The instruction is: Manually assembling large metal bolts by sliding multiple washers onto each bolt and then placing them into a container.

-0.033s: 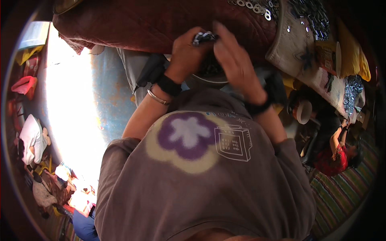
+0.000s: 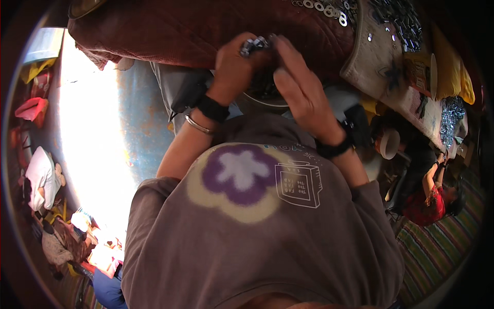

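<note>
My left hand point(image 2: 232, 64) is closed around a bunch of small shiny metal pieces point(image 2: 254, 46), whose ends stick out at the top of the fist. Their exact kind is too small to tell. My right hand point(image 2: 307, 98) is beside it with the fingers stretched out and the thumb apart. Its fingertips are close to the bunch, slightly blurred; whether they touch it I cannot tell. Below and between the hands, a metal bowl point(image 2: 265, 102) shows its curved rim, with dark contents partly hidden by my hands.
A dark red cloth-covered surface point(image 2: 195, 33) lies beyond my hands, with flat metal rings point(image 2: 329, 11) on it. Rightward are a heap of metal pieces point(image 2: 404, 26), an orange tub point(image 2: 418, 74), a yellow bag point(image 2: 450, 77) and another person point(image 2: 424, 203) handling a second heap point(image 2: 452, 121).
My left hand and the metal pieces have shifted slightly left. My right hand has moved a little lower, its thumb now standing out from the fingers.
</note>
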`<action>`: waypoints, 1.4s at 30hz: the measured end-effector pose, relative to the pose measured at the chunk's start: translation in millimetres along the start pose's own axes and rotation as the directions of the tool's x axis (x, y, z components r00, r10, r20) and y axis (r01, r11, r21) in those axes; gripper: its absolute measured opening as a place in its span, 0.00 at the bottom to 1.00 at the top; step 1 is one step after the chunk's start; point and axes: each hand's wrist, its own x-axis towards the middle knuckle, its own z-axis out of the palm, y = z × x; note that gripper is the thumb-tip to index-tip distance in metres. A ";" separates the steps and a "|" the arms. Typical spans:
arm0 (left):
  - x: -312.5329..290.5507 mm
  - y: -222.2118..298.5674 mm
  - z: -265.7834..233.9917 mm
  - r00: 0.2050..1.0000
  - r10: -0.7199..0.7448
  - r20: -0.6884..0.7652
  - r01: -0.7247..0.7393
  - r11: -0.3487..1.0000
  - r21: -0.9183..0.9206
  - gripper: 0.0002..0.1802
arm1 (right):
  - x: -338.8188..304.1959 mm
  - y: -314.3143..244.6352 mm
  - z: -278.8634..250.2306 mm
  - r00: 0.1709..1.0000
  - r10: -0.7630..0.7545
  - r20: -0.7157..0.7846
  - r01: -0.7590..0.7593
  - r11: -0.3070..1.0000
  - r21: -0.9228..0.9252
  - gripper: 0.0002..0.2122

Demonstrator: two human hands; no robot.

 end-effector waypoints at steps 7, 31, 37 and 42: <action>-2.3 -5.1 5.8 0.996 -0.086 -0.018 0.087 0.994 0.060 0.06 | 9.4 29.8 -23.6 0.932 0.321 -0.166 -0.291 0.940 0.179 0.19; 9.8 7.2 3.9 0.957 -0.252 0.143 0.271 0.954 -0.131 0.07 | 93.1 79.5 -61.3 0.949 0.196 -0.247 -0.293 0.839 -0.459 0.13; 6.1 5.4 6.3 0.974 -0.190 0.122 0.213 0.951 -0.223 0.09 | 71.4 38.8 -26.0 0.969 0.211 0.127 -0.220 0.974 0.062 0.10; 6.4 3.1 5.0 0.985 -0.108 0.136 0.099 0.992 0.073 0.07 | 66.4 35.3 -24.9 0.974 0.169 0.150 -0.164 0.985 -0.046 0.11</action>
